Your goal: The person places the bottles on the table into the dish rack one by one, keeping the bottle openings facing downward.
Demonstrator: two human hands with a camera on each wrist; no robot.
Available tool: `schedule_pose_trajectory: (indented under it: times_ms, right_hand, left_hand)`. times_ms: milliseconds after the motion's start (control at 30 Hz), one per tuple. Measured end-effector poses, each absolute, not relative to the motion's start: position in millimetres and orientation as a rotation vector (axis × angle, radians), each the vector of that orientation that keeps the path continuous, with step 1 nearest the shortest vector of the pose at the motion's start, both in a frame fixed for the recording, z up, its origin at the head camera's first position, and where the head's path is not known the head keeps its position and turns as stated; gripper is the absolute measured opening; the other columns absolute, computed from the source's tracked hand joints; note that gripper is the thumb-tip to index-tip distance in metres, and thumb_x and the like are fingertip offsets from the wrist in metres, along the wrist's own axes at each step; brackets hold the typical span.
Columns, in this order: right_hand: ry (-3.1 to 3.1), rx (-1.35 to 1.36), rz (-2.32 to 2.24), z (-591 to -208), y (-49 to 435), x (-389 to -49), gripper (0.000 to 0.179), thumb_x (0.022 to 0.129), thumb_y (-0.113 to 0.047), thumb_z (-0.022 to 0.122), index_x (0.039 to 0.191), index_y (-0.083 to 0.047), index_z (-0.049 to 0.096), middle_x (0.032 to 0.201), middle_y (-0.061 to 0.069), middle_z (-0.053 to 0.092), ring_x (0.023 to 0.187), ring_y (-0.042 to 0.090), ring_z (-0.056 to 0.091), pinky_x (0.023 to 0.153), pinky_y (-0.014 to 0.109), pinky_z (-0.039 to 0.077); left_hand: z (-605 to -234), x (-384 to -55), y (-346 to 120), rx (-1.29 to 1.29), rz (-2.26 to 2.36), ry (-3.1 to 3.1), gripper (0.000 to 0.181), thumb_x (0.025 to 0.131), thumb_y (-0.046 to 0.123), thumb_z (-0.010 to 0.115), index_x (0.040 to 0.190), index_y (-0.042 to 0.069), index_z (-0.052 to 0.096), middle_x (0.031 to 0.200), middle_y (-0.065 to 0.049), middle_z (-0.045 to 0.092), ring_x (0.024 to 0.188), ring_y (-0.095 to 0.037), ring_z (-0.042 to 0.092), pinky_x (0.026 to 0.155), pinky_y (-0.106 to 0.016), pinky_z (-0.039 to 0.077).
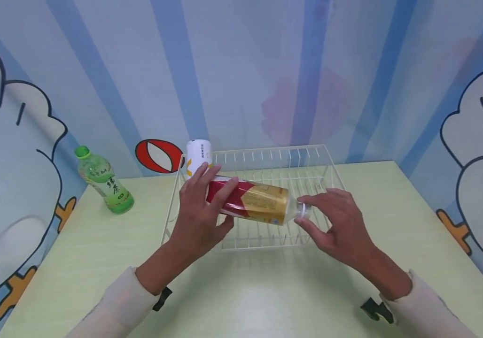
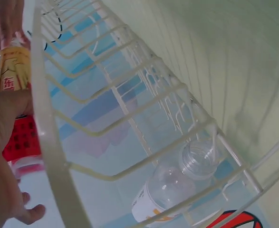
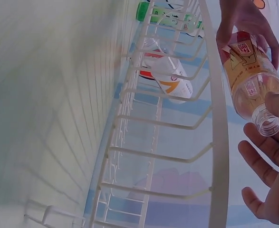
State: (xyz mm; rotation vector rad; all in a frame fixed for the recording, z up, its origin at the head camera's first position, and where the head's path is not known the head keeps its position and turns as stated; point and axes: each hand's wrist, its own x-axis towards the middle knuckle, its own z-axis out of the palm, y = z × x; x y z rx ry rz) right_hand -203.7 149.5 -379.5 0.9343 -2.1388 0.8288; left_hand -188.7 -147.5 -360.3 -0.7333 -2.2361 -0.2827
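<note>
A clear plastic bottle (image 1: 267,202) with a red and gold label lies nearly level above the white wire rack (image 3: 218,123). My left hand (image 1: 199,211) grips its red bottom end, fingers over the top and thumb beneath. At the other end, my right hand (image 1: 338,225) pinches the neck between thumb and index finger. The right wrist view shows the bottle's mouth (image 3: 267,124) without a cap. A white-labelled clear bottle (image 1: 199,155) stands neck down in the rack's back left corner, by my left fingertips in the head view.
Left of the rack, a green tea bottle (image 1: 108,185) with a green cap stands on the pale table (image 1: 250,291). A blue striped cartoon backdrop (image 1: 233,70) rises behind and along both sides.
</note>
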Motion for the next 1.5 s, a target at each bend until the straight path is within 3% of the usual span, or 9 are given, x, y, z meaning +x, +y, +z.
schedule_pose_trajectory:
  times_ms: [133,267,433,667,833,1100,1500]
  right_hand:
    - [-2.118,0.919,0.857,-382,151,-205,0.054,0.098,-0.057,0.052,0.110,-0.008,0.071,0.096,0.007,0.074,0.085,0.025,0.066,0.089,0.054,0.042]
    - [-2.105,0.906,0.869,-383,152,-205,0.054,0.098,-0.056,0.052,0.110,-0.007,0.071,0.093,0.006,0.073,0.085,0.024,0.066,0.088,0.053,0.042]
    - [-2.101,0.894,0.873,-382,152,-205,0.054,0.098,-0.057,0.051,0.110,-0.007,0.070,0.094,0.008,0.073,0.086,0.024,0.065,0.087,0.052,0.043]
    - [-2.094,0.882,0.880,-382,151,-205,0.055,0.097,-0.057,0.053,0.109,-0.006,0.070,0.095,0.008,0.073,0.088,0.025,0.065,0.086,0.051,0.043]
    - [-2.088,0.880,0.886,-384,150,-205,0.054,0.097,-0.057,0.053,0.109,-0.006,0.070,0.093,0.008,0.072,0.087,0.025,0.064,0.085,0.052,0.043]
    - [-2.112,0.867,0.900,-387,149,-203,0.057,0.097,-0.059,0.052,0.111,-0.006,0.069,0.096,0.008,0.073,0.091,0.027,0.064,0.085,0.051,0.043]
    - [-2.142,0.876,0.890,-388,146,-200,0.059,0.097,-0.058,0.052,0.118,-0.004,0.065,0.102,0.009,0.072,0.096,0.028,0.064,0.087,0.051,0.043]
  left_hand:
    - [-359,-188,-149,-0.607,-0.692,-2.384,0.112,0.062,0.019,0.096,0.151,0.015,0.028,0.151,-0.012,0.037,0.143,-0.029,0.030,0.092,-0.052,0.053]
    - [-355,-187,-151,-0.363,-1.349,-2.507,0.110,0.070,0.026,0.092,0.154,0.021,0.021,0.148,-0.008,0.041,0.137,-0.028,0.040,0.090,-0.047,0.055]
    - [-350,-189,-150,-0.095,-2.109,-2.415,0.091,0.083,0.022,0.080,0.153,0.020,0.022,0.145,-0.009,0.043,0.131,-0.032,0.048,0.088,-0.048,0.055]
    - [-358,-188,-140,-0.121,-2.787,-2.042,0.060,0.095,0.023,0.062,0.146,0.015,0.032,0.141,-0.014,0.051,0.125,-0.039,0.056,0.093,-0.051,0.052]
    - [-365,-185,-133,-0.129,-2.983,-1.829,0.060,0.094,0.028,0.063,0.145,0.015,0.034,0.136,-0.013,0.055,0.127,-0.041,0.054,0.095,-0.052,0.051]
    - [-373,-183,-122,-0.145,-3.024,-1.567,0.060,0.093,0.026,0.065,0.144,0.019,0.033,0.136,-0.010,0.051,0.121,-0.031,0.058,0.095,-0.049,0.051]
    - [-370,-181,-122,-0.206,-2.973,-1.553,0.062,0.092,0.024,0.063,0.146,0.020,0.032,0.136,-0.009,0.051,0.120,-0.030,0.059,0.093,-0.047,0.053]
